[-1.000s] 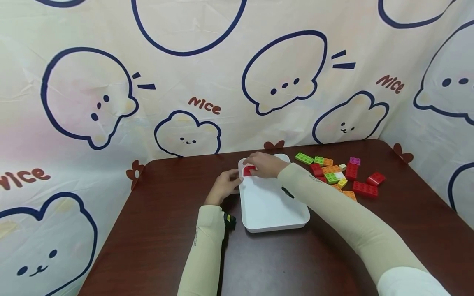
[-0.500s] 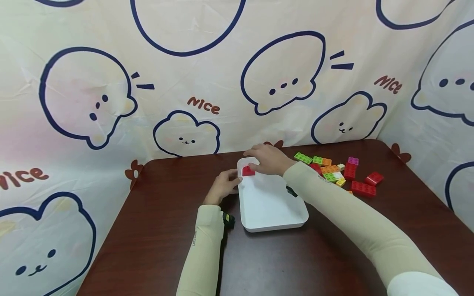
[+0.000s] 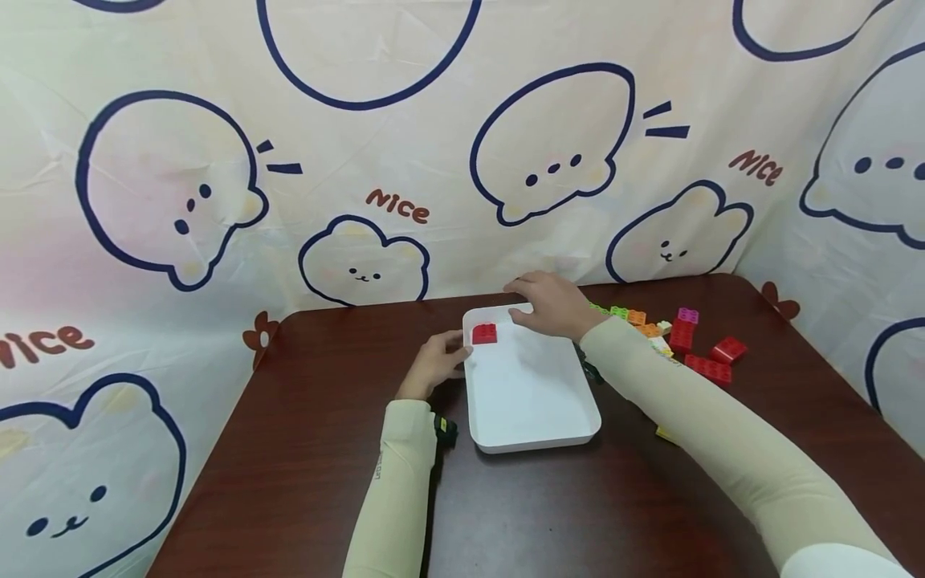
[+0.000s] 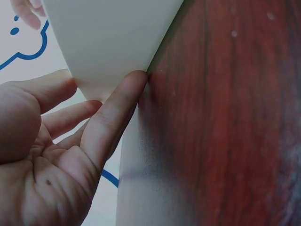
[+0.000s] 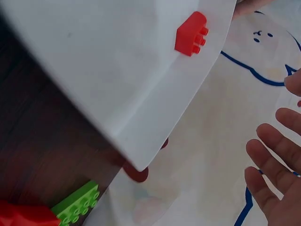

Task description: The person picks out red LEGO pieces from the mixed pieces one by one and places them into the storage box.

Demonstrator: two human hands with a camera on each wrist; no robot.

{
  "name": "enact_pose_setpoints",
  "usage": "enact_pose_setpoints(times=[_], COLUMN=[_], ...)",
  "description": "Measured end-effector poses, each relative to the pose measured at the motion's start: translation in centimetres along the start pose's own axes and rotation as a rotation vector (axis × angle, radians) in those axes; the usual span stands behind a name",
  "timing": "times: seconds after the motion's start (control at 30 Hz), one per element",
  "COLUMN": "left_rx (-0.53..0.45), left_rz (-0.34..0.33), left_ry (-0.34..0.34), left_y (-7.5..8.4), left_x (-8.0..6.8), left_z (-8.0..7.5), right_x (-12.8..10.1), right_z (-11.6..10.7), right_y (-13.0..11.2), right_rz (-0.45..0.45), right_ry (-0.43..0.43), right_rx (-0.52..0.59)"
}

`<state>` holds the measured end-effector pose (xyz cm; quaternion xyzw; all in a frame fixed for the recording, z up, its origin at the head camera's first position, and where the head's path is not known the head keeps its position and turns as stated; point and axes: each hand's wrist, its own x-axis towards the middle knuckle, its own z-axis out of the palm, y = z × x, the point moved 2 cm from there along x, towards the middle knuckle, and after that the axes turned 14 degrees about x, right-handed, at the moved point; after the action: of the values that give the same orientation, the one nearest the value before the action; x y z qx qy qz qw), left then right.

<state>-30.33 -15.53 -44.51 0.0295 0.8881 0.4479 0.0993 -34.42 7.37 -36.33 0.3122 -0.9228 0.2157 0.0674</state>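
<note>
A white rectangular tray (image 3: pixel 535 401) lies on the dark brown table. One red brick (image 3: pixel 484 333) sits alone in its far left corner; the right wrist view shows this red brick (image 5: pixel 191 34) on the white tray (image 5: pixel 94 70). My left hand (image 3: pixel 437 361) rests on the tray's left rim, and in the left wrist view its fingers (image 4: pixel 117 106) lie straight against the tray wall (image 4: pixel 108 42). My right hand (image 3: pixel 552 305) hovers over the tray's far edge, fingers (image 5: pixel 270 169) spread, holding nothing.
A heap of loose bricks (image 3: pixel 686 341) in red, orange, green, yellow and pink lies on the table right of the tray. A green brick (image 5: pixel 77 205) shows near the tray corner. A cartoon-printed cloth (image 3: pixel 361 160) hangs behind the table (image 3: pixel 325 449).
My right hand let go of the red brick in the tray's far left corner and drew back to the right and up. My left hand stayed at the tray's rim.
</note>
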Motion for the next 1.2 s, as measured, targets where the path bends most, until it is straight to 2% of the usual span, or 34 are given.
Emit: enact_pose_setpoints(times=[0.67,1.2], left_rx=[-0.026,-0.017], left_rz=[0.020,0.015], left_ry=[-0.004,-0.004], left_y=[-0.3,-0.3], left_x=[0.2,0.2], left_z=[0.0,0.1], right_x=[-3.4,-5.6], right_z=[-2.8,-3.3], right_y=[4.8,7.3], right_rz=[0.148,0.346], right_ry=[0.087,0.107], right_rx=[0.063,0.078])
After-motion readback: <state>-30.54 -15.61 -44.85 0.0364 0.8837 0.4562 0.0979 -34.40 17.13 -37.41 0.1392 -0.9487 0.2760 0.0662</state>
